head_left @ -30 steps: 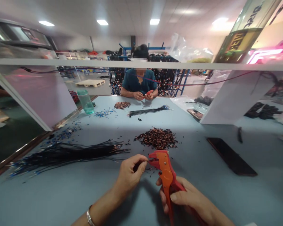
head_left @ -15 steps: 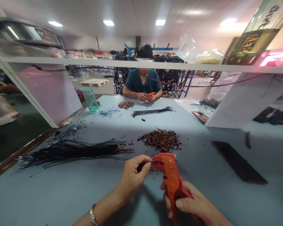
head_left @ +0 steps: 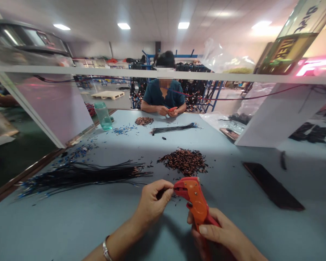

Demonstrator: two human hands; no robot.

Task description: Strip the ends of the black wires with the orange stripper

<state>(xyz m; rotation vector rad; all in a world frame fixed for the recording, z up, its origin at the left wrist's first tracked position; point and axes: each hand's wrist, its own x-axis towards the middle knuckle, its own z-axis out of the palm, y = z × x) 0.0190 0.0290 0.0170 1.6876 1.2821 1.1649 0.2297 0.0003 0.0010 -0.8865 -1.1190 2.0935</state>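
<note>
My left hand (head_left: 154, 202) is closed in a pinch right at the jaws of a red and orange wire stripper. Between its fingertips is the end of a thin dark wire (head_left: 174, 187), mostly hidden by the fingers. My right hand (head_left: 218, 232) wraps around the handles of the wire stripper (head_left: 197, 203), which is tilted with its head up and its jaws facing left. Just beyond the tool lies a heap of short black and copper-coloured pieces (head_left: 184, 161). On the left rests a bundle of black wires (head_left: 89, 177) with blue and silvery ends.
Blue bits (head_left: 80, 154) are scattered along the table's left side, near a green bottle (head_left: 103, 116). A dark phone-like slab (head_left: 273, 185) lies at right. Across the table (head_left: 119, 235), a person (head_left: 164, 96) holds a red tool behind a smaller wire bundle (head_left: 175, 128). A white shelf (head_left: 225, 76) spans overhead.
My right fingers have drawn in around the handles, which look closer together. The stripper's head has shifted slightly left. My left hand stays pinched at the jaws.
</note>
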